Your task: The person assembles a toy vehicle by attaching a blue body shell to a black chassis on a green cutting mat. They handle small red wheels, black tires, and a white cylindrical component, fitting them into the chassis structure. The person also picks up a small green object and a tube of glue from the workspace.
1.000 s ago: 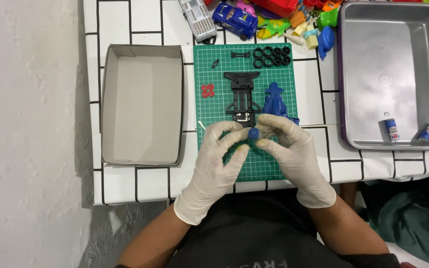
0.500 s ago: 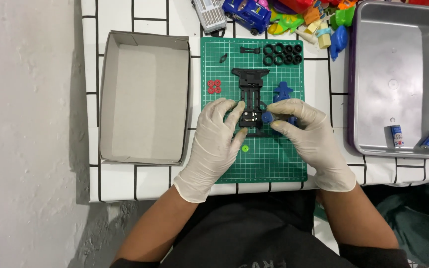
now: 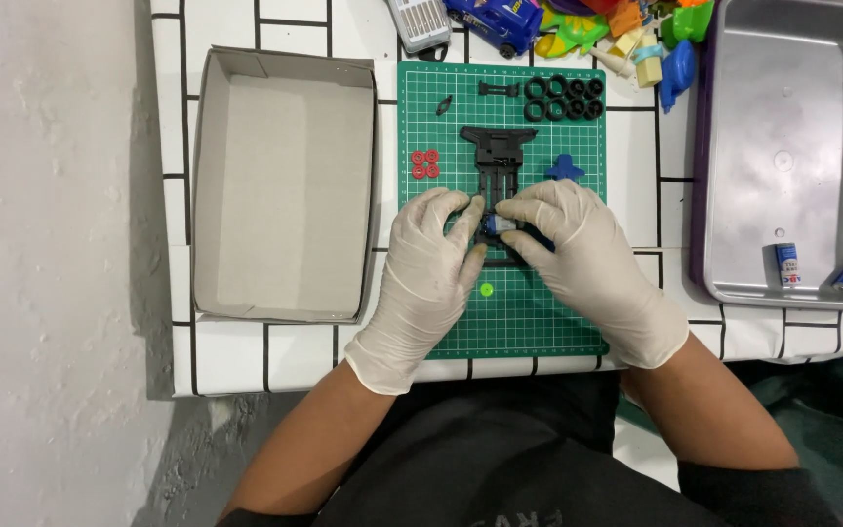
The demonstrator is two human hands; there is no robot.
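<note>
Nearest to the camera, the left hand (image 3: 433, 262) and the right hand (image 3: 570, 249), both in thin white gloves, meet over the green cutting mat with a white grid (image 3: 441, 322). Their fingertips pinch together on the near end of a black plastic toy-car chassis (image 3: 496, 161). Between them shows a small blue and silver part (image 3: 499, 224), maybe a motor, but the fingers cover most of it. So both hands are closed in a grip on the chassis and this part.

The chassis lies with its long axis running away from the person, its near end under the fingers and its wide far end free. Both hands are about equally close; the right thumb and index finger sit directly on the small part.

A small round green piece (image 3: 487, 289) lies on the mat just in front of the hands. Farther are four small red wheel hubs (image 3: 424, 163), a blue plastic body piece (image 3: 564, 167) and black rubber tyres (image 3: 564, 98).

Compared with one second ago, the hands were then raised near the mat's front edge, holding the blue part away from the chassis; now they are on it.
</note>
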